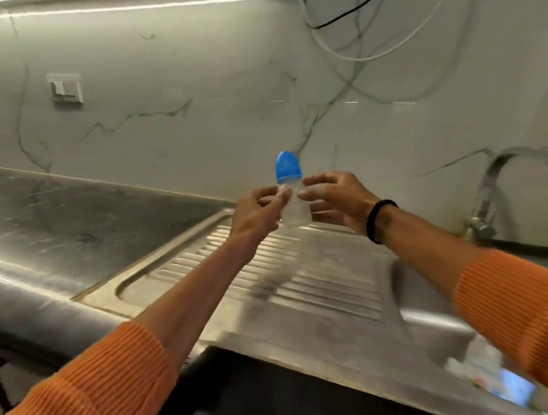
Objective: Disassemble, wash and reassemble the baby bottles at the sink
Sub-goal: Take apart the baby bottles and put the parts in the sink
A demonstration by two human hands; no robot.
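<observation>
While both hands (303, 203) pinch it, the baby bottle (291, 192) stands near-upright, blue cap topmost.

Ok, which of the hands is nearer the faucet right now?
Right. The right hand holds the baby bottle from the side toward the faucet; the left hand grips the bottle's far side, further from it.

- Both my arms reach forward, sleeves pushed back from the wrists, the hands meeting at the middle of the view.
- My left hand (257, 207) comes up from below left, fingers curled, thumb and fingertips pinching.
- My right hand (337, 200) comes in from the right, fingers bent and spread, tips gripping; a dark band rings that wrist.
</observation>
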